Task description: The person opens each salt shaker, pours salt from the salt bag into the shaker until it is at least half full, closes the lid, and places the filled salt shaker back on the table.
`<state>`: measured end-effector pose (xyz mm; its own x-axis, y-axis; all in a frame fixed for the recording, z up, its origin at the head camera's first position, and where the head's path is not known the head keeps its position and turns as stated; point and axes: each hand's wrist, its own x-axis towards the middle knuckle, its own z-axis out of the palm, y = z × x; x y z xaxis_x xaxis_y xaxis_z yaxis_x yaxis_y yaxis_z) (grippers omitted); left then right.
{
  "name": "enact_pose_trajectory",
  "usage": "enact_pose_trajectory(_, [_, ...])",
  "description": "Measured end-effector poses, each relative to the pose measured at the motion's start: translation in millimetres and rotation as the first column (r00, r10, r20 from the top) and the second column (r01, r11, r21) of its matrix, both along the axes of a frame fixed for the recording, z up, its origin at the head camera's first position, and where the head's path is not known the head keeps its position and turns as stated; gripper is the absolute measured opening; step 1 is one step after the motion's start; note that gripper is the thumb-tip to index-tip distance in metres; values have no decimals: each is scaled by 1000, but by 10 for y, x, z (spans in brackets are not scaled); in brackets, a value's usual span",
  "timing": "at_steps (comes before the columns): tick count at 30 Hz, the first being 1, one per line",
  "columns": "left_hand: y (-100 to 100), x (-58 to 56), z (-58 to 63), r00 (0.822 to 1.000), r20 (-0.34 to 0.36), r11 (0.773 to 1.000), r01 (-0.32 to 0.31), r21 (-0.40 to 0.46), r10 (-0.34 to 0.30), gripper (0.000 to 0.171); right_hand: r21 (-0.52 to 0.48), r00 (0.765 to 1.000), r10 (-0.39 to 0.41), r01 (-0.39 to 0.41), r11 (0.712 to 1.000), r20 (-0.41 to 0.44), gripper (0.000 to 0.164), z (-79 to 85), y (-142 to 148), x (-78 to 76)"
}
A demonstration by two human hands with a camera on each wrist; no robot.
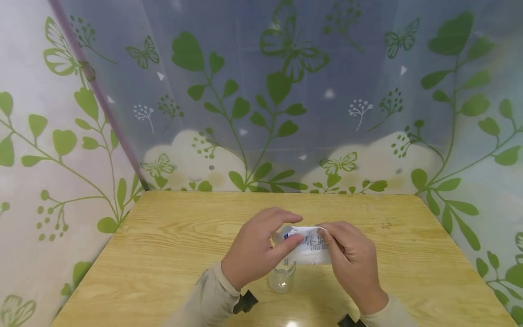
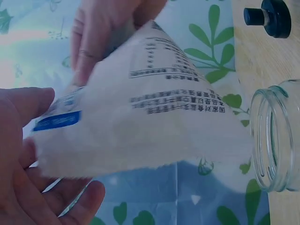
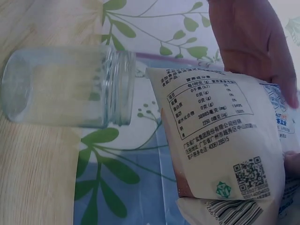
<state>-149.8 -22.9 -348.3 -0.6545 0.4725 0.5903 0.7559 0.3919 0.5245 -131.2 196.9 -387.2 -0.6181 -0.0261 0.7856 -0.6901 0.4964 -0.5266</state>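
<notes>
A white printed salt packet (image 1: 308, 249) is held up over the table. My right hand (image 1: 355, 263) pinches its right edge between thumb and fingers. At the packet's left end is my left hand (image 1: 255, 250); its thumb lies against the packet's face in the head view, and its fingers stretch apart from the thumb above. Below the packet a clear glass jar (image 1: 282, 279) stands upright, its mouth uncovered in the left wrist view. A nutrition table and barcode show on the packet (image 3: 220, 136) in the right wrist view. Whether the packet's top is torn cannot be seen.
The wooden table (image 1: 171, 245) carries the jar near its front edge. A leaf-and-butterfly patterned curtain (image 1: 253, 100) closes off the back and sides. Black pieces (image 1: 245, 302) sit by the wrists. A dark round piece with a knob (image 2: 276, 18) appears in the left wrist view.
</notes>
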Motion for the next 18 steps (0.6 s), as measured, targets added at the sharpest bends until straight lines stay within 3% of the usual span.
enact_pose_trajectory(6, [103, 30, 26, 998, -60, 1000, -18, -3, 18, 11, 13, 999, 53, -53, 999, 8, 28, 14, -77, 65])
enact_pose_trajectory(14, [185, 23, 32, 994, -100, 998, -37, 44, 41, 7, -40, 998, 48, -46, 998, 48, 26, 15, -112, 104])
enact_pose_trajectory(16, [193, 6, 48, 992, -114, 998, -45, 50, 50, 7, -84, 1000, 29, -29, 996, -2, 20, 42, -121, 117])
enact_pose_trajectory(18, [196, -12, 73, 990, -126, 997, -51, 54, 58, 7, -150, 992, 60, -76, 986, -108, 13, 87, -101, 133])
